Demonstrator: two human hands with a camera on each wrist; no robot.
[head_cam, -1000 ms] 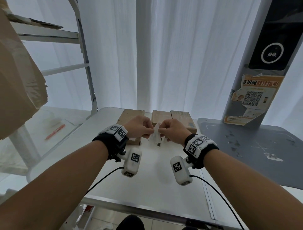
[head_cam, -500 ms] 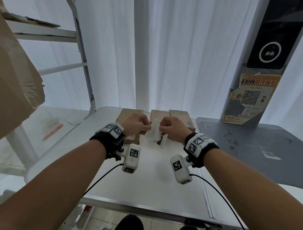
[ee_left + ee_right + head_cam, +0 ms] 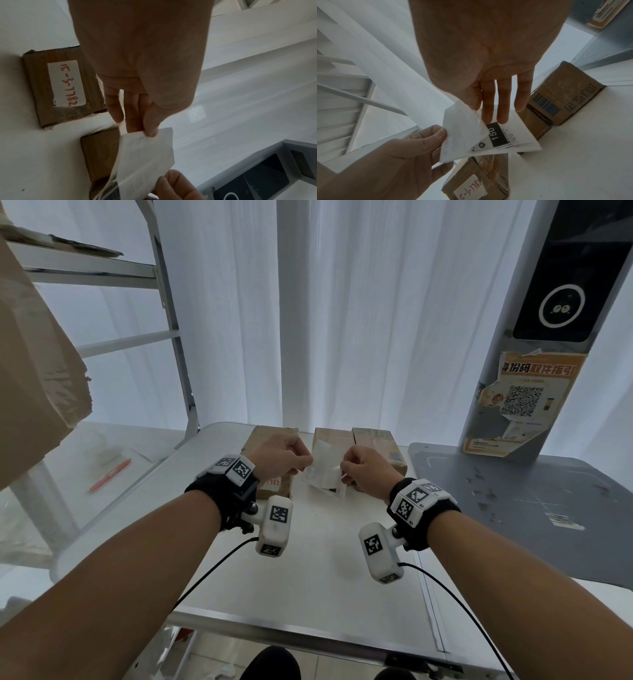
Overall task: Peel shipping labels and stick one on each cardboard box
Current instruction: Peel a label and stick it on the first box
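Note:
Three cardboard boxes stand in a row at the back of the white table (image 3: 308,559): the left box (image 3: 265,440) with a handwritten white label (image 3: 66,83), the middle box (image 3: 330,436) and the right box (image 3: 376,440). In front of them both hands hold a white shipping label sheet (image 3: 323,470) in the air. My left hand (image 3: 306,469) pinches one corner (image 3: 150,132) between thumb and fingers. My right hand (image 3: 342,474) pinches the opposite side. A thin pale layer (image 3: 462,128) is parted from the printed label (image 3: 498,133) with its black "150" block.
A red pen (image 3: 109,475) lies on the low glass surface at the left, beside a metal shelf frame (image 3: 174,337). Brown cardboard (image 3: 34,354) hangs at the upper left. A grey kiosk with a QR poster (image 3: 524,402) and its grey base (image 3: 513,498) adjoin the table's right side.
The hands have drawn slightly apart, and the sheet's layers are spread wider between them. The boxes have not moved.

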